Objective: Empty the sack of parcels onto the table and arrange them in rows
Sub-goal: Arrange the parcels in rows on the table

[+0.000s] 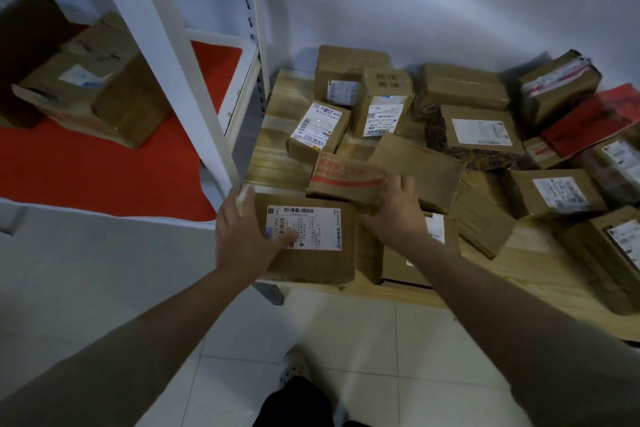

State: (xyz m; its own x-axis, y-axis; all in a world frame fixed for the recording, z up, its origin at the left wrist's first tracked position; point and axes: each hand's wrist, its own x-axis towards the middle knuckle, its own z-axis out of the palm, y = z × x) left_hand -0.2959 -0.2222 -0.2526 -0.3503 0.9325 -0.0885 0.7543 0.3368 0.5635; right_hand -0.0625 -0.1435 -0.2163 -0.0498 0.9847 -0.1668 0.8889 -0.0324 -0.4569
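Several brown cardboard parcels lie scattered on the wooden table (540,274). At the front left corner sits a flat box with a white shipping label (322,253). My left hand (246,236) rests on its left side, fingers spread over the label's edge. My right hand (394,211) grips the near end of a box with red tape (343,177), which is tilted and lifted above the others. More labelled boxes (318,128) (384,104) stand behind it. No sack is in view.
A white metal shelf post (166,45) and a rack with a red shelf mat (104,166) holding cardboard boxes (93,83) stand close on the left. A red parcel (588,121) lies at the right. The wall runs behind the table; tiled floor lies below.
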